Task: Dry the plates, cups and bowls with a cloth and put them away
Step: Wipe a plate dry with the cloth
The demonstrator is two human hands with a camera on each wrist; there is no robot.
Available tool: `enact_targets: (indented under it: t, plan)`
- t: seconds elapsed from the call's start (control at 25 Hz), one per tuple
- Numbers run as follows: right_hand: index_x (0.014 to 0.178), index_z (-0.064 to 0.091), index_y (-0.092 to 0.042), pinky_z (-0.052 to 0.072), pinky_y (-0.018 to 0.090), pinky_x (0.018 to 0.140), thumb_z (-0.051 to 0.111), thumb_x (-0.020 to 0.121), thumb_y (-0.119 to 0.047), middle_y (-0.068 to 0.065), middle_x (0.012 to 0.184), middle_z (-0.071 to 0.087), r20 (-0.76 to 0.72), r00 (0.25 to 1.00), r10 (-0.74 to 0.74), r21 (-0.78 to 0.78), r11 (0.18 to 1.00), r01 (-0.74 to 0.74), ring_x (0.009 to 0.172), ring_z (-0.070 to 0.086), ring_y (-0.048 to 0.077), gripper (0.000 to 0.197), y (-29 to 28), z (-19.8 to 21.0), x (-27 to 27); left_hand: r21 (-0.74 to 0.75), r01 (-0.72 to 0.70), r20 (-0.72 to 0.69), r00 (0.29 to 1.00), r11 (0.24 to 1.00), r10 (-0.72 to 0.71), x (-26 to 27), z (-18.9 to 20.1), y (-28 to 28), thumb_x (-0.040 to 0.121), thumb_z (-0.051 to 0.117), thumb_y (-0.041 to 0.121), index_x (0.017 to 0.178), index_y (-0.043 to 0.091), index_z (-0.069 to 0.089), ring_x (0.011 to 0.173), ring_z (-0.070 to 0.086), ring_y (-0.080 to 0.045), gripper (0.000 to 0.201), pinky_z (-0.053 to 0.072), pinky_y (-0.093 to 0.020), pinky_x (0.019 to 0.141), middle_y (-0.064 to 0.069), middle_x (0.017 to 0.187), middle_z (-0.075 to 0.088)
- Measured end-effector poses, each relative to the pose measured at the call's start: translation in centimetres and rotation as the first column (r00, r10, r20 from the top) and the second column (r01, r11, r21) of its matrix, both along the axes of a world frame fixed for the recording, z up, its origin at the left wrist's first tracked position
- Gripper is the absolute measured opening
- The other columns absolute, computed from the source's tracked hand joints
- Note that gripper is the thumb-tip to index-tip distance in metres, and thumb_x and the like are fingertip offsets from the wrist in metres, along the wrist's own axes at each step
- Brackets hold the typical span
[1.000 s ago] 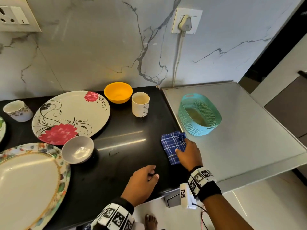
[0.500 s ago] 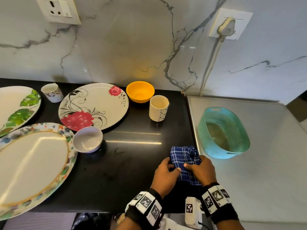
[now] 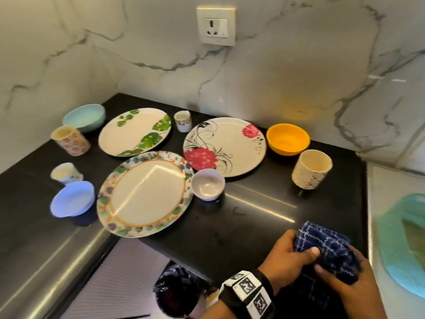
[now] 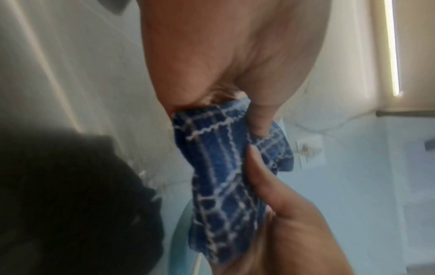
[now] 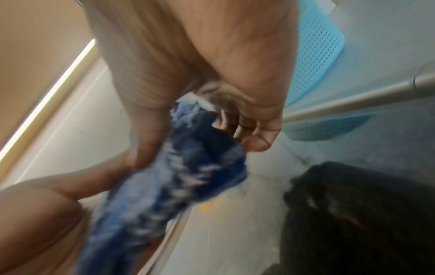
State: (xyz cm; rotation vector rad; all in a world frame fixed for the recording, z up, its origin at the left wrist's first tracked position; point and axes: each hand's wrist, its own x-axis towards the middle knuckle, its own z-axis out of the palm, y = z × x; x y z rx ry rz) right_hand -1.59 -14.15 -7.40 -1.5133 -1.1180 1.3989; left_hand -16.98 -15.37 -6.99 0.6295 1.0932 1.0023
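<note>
Both hands hold the blue checked cloth (image 3: 326, 247) above the counter's front right edge; my left hand (image 3: 289, 256) grips its left side and my right hand (image 3: 342, 279) its lower right. The wrist views show the cloth (image 4: 226, 178) (image 5: 179, 178) bunched between curled fingers. On the black counter (image 3: 253, 226) lie three plates: a leaf plate (image 3: 135, 131), a red-flower plate (image 3: 225, 146) and a gold-rimmed plate (image 3: 145, 194). Around them stand a small white bowl (image 3: 208, 184), a yellow bowl (image 3: 287, 139), a cream cup (image 3: 311, 169), a pale blue bowl (image 3: 72, 199) and a green bowl (image 3: 84, 117).
A teal mesh basket (image 3: 400, 247) sits on the grey surface at the right. Three more cups stand at the back (image 3: 182, 120) and left (image 3: 70, 140) (image 3: 65, 173). A wall socket (image 3: 216, 25) is above. A steel surface (image 3: 46, 261) runs along the lower left.
My left hand came over to the cloth and gripped it; both hands lifted it off the counter. The head view swung left, bringing more dishes into sight.
</note>
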Motion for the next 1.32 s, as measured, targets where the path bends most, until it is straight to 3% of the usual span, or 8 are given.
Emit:
enact_targets:
  t: [0.12,0.4,0.52,0.72,0.88,1.0,1.12,1.32]
  plan:
    - [0.122,0.058,-0.023,0.055,0.013,0.061,0.069,0.072,0.017,0.008,0.110,0.070,-0.307,0.940,0.152,-0.083,0.979,-0.185,0.077,0.068,-0.005,0.066,-0.3,1.4,-2.0,-0.008,-0.090,0.180,0.979,0.996,0.090,-2.7,0.9,-0.7,0.087,0.064,0.014,0.115,0.013,0.055,0.095,0.066,-0.016,0.029,0.053,-0.034,0.088,-0.001,0.103,0.069]
    - [0.103,0.068,-0.014,0.058,0.032,0.075,0.098,0.009,-0.032,0.010,0.096,0.075,-0.365,0.899,0.240,-0.084,0.954,-0.289,0.089,0.071,0.026,0.100,-0.8,1.4,-7.8,0.159,-0.172,-0.262,0.942,0.972,0.210,-8.1,2.0,-3.5,0.092,0.063,0.023,0.111,0.024,0.061,0.100,0.063,-0.010,0.019,0.052,-0.032,0.094,0.004,0.105,0.068]
    - [0.097,0.068,-0.010,0.053,0.041,0.088,0.092,0.029,-0.014,0.006,0.086,0.076,-0.373,0.912,0.168,-0.127,0.965,-0.229,0.090,0.069,0.031,0.072,-0.8,2.3,-9.9,0.141,-0.375,-0.527,0.755,0.916,0.390,-14.2,1.7,-5.3,0.077,0.062,0.055,0.097,0.038,0.065,0.100,0.065,-0.014,0.026,0.054,-0.038,0.091,0.005,0.105,0.067]
    - [0.097,0.064,-0.010,0.044,0.044,0.092,0.085,0.031,-0.001,0.002,0.083,0.075,-0.380,0.914,0.142,-0.192,0.954,-0.228,0.075,0.070,0.021,0.070,-1.1,3.7,-12.1,0.079,-0.843,-0.738,0.308,0.531,0.600,-29.0,-1.2,-13.0,0.087,0.063,0.036,0.099,0.023,0.059,0.097,0.063,-0.026,0.018,0.053,-0.048,0.090,-0.003,0.109,0.067]
    - [0.100,0.065,-0.008,0.059,0.036,0.071,0.096,-0.001,-0.027,0.005,0.081,0.075,-0.303,0.947,0.109,-0.146,0.976,-0.159,0.075,0.072,0.022,0.107,-2.2,2.0,-13.9,-0.101,-0.839,-0.630,0.470,0.534,0.619,-35.1,-2.5,-14.4,0.092,0.062,0.037,0.099,0.014,0.065,0.074,0.063,-0.025,0.024,0.053,-0.037,0.063,-0.008,0.088,0.068]
    - [0.104,0.062,-0.002,0.054,0.045,0.085,0.080,0.050,0.015,0.005,0.074,0.071,-0.258,0.966,0.007,-0.067,0.997,-0.025,0.089,0.067,0.036,0.059,-3.3,2.3,-15.8,-0.123,-0.832,-0.571,0.506,0.541,0.647,-36.8,-2.6,-13.4,0.094,0.061,0.023,0.085,0.009,0.063,0.065,0.061,-0.022,0.017,0.047,-0.030,0.058,-0.012,0.080,0.068]
    - [0.087,0.064,-0.012,0.046,0.051,0.095,0.065,0.068,0.024,0.009,0.081,0.071,-0.191,0.979,-0.063,-0.047,0.997,0.055,0.083,0.062,0.032,0.041,-4.4,2.3,-17.1,-0.066,-0.842,-0.518,0.488,0.535,0.703,-37.7,-4.4,-12.8,0.089,0.064,0.019,0.091,0.008,0.064,0.081,0.068,-0.033,0.012,0.054,-0.040,0.069,-0.018,0.093,0.072]
    - [0.080,0.075,-0.015,0.060,0.033,0.064,0.076,0.050,-0.011,0.002,0.079,0.075,-0.252,0.952,-0.173,-0.021,0.985,0.173,0.075,0.071,0.022,0.031,-7.2,1.4,-18.5,0.197,-0.905,-0.284,0.316,0.378,0.905,-36.5,-0.9,-11.3,0.097,0.049,0.016,0.103,0.020,0.040,0.098,0.055,-0.024,0.012,0.049,-0.045,0.083,-0.008,0.106,0.054]
